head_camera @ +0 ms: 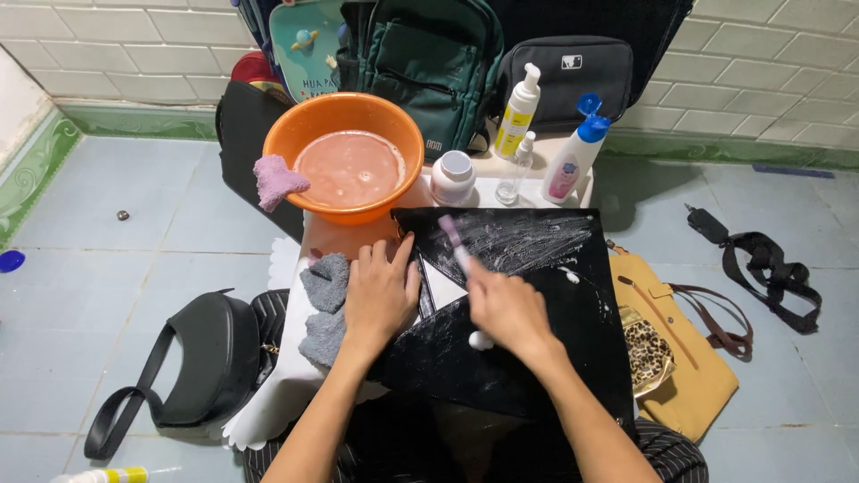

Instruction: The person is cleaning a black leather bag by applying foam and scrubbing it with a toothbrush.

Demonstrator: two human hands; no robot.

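A black bag (537, 304) with white soapy streaks lies flat in front of me on a small white table (501, 190). My left hand (380, 291) presses flat on the bag's left edge, next to a grey cloth (324, 309). My right hand (506, 309) grips a small brush (455, 241), whose bristled end rests on the foamy part of the bag. A blob of white foam (480, 341) sits by my right wrist.
An orange basin (344, 156) of cloudy water with a pink cloth (277, 181) on its rim stands behind the bag. Bottles (517, 112), a white jar (453, 176) and backpacks (429, 63) line the wall. A black shoulder bag (201, 362) lies left, a tan bag (689, 358) and a black strap (769, 273) right.
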